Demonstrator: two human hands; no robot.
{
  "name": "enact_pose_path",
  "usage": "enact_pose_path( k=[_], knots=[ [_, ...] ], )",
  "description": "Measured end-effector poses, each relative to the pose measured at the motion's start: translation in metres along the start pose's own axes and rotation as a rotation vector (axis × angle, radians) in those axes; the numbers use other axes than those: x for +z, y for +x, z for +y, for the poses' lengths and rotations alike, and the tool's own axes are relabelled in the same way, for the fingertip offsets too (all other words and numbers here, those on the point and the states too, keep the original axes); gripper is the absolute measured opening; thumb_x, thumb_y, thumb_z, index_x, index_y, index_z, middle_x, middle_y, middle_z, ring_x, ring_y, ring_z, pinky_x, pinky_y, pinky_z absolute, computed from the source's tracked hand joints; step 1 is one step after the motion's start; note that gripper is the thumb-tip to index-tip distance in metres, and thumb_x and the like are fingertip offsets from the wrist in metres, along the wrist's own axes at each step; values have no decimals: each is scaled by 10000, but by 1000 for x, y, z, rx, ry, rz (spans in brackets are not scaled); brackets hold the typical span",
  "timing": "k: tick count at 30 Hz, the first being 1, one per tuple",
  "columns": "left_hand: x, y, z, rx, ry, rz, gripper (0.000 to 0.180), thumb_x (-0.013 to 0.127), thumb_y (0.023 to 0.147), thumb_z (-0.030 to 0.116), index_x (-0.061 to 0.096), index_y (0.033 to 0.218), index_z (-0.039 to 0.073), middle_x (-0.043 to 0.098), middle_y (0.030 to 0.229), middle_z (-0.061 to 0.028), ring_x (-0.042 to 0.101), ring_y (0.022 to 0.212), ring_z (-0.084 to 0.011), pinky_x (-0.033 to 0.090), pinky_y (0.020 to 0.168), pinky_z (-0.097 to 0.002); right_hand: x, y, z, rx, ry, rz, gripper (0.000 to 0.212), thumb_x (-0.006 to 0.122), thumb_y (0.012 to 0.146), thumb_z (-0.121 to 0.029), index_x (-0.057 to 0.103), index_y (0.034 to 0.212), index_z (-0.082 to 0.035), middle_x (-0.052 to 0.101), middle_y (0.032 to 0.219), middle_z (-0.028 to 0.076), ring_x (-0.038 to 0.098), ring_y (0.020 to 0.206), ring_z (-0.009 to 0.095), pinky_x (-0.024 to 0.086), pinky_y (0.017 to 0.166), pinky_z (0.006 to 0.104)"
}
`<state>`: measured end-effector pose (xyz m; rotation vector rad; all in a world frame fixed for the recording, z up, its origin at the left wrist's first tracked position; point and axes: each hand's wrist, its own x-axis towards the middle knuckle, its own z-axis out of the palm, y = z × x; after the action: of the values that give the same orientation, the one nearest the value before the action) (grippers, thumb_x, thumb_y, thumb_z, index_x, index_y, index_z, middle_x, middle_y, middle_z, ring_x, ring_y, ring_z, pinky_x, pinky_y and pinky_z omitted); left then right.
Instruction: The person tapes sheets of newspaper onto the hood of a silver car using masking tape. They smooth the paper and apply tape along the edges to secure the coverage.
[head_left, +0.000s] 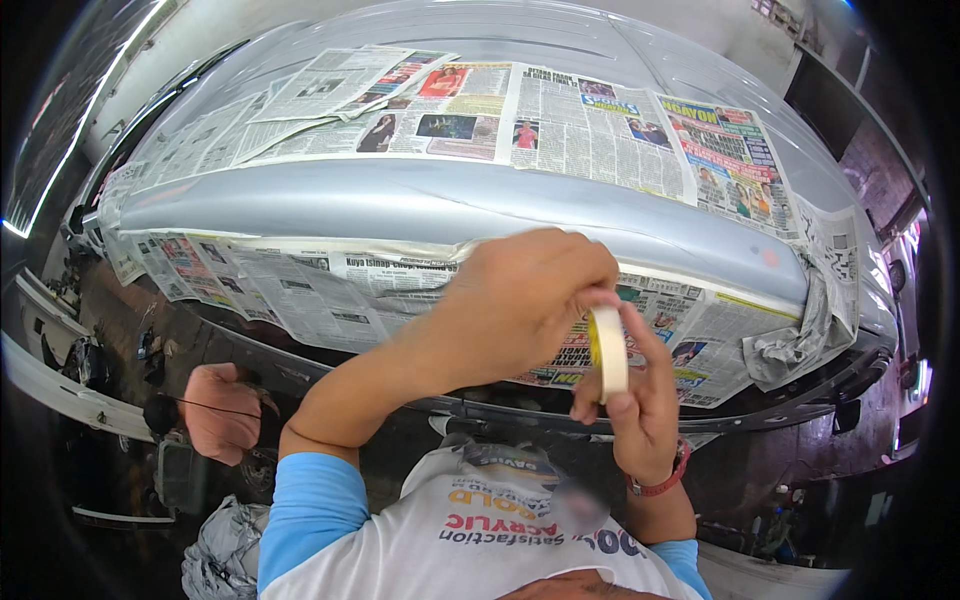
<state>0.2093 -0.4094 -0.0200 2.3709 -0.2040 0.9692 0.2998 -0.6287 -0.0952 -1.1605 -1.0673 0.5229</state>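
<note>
My right hand, with a red band at its wrist, grips a roll of cream masking tape between thumb and fingers. At the upper edge of the roll, the fingers of my left hand are pinched together on the tape; any loose end is hidden behind them. Both hands are in front of a silver vehicle panel, its bare strip running left to right. Newspaper sheets cover the surface above that strip. More newspaper hangs below it, partly behind my left forearm.
Crumpled newspaper bunches at the strip's right end. A dark lower edge of the vehicle runs under the hanging sheets. On the left are a pinkish rounded object and a crumpled grey sheet.
</note>
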Motion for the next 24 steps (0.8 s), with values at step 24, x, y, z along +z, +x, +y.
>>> enact_pose_path(
  k=[24],
  knots=[
    [-151, 43, -37, 309, 355, 302, 105, 840, 1003, 107, 771, 1052, 45, 800, 851, -57, 736, 736, -142, 589, 720, -299, 61, 211, -59, -232, -512, -27, 344, 887, 961, -369, 795, 1023, -43, 766, 869, 6, 628, 770, 129, 478, 711, 295]
  ],
)
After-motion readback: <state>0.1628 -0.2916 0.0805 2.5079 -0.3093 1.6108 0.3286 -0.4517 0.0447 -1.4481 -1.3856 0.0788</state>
